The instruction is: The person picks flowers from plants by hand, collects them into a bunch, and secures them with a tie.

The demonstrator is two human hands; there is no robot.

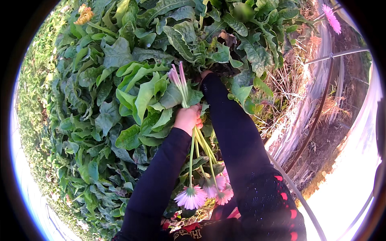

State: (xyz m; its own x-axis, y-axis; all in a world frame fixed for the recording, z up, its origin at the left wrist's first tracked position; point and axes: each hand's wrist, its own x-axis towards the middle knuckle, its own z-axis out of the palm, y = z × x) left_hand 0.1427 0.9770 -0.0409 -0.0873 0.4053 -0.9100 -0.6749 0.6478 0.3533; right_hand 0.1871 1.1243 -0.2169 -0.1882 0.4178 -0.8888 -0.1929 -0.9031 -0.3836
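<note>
My left hand [187,117] is closed around a bunch of gerbera daisies. Their pale, pinkish stem ends [181,84] stick up above my fist. Below it the green stems [205,146] run down towards me, with pink flower heads [191,197] hanging lowest near my body. My right hand [206,74] reaches past the bunch, low into the gerbera leaves [178,39]. Only a little skin beyond the dark sleeve shows there. Leaves and shadow hide the fingers, so whether they grip anything is not visible.
Dense gerbera foliage [111,117] spreads to the left. An orange-yellow bloom [84,15] rises at the upper left, a pink gerbera [331,19] at the upper right. Along the right run dry straw [289,87], plastic sheeting [313,102], a metal rod [340,54] and a brown pipe [316,120].
</note>
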